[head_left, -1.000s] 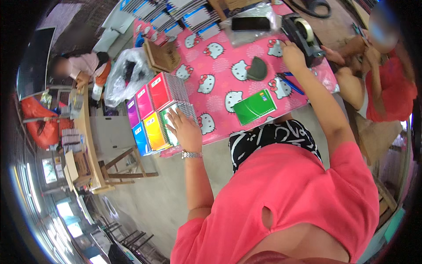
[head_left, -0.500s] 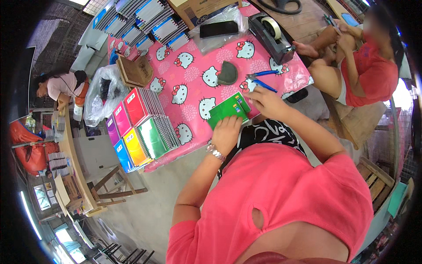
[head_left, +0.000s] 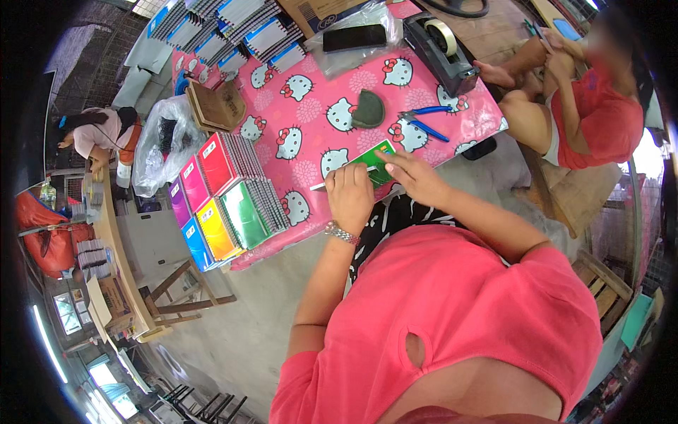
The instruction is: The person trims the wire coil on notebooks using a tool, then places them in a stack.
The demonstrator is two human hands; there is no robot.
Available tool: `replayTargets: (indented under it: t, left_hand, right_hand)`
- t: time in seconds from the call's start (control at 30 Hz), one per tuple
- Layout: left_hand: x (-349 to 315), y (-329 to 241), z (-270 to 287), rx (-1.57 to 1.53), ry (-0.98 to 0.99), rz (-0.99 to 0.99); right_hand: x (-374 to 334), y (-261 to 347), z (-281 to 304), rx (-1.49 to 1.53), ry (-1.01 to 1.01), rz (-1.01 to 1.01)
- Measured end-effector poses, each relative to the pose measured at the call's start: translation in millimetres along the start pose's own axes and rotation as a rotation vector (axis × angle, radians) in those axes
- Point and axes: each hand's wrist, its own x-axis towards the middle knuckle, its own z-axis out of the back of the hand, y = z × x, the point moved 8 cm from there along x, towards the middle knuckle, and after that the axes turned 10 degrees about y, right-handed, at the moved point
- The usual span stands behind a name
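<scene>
A small green notebook (head_left: 373,161) is at the table's near edge between my hands, tilted up so that part of its cover faces away from me. My left hand (head_left: 351,196) has its fingers curled over the left part, where a thin white edge (head_left: 318,187) sticks out. At the right end my right hand (head_left: 417,178) grips the notebook, thumb and fingers close together. Just beyond lie blue-handled pliers (head_left: 427,121), jaws toward the left. A dark green rounded block (head_left: 369,109) rests left of them.
Stacked spiral notebooks (head_left: 229,205) in several colours stand at the left. More notebooks (head_left: 233,32), a phone (head_left: 353,38) on plastic, and a tape dispenser (head_left: 441,53) sit at the back. A wooden holder (head_left: 215,106) is at the left edge. A person (head_left: 597,116) sits at the right.
The green notebook has gone from lying nearly flat to tilted up. My left hand has moved slightly left and curled over its edge. The pink sheet or cover beneath it no longer shows.
</scene>
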Motion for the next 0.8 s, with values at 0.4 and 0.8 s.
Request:
replayTargets:
  t: [0.4,0.8]
  left_hand:
    - [-3.7,-0.7,4.5,-0.053,0.016,-0.049]
    - [-4.1,-7.0,7.6,-0.002,0.048,-0.049]
  right_hand:
    - [18.2,19.3,14.7,-0.234,0.135,0.211]
    - [21.8,39.5,8.9,-0.210,0.309,0.088]
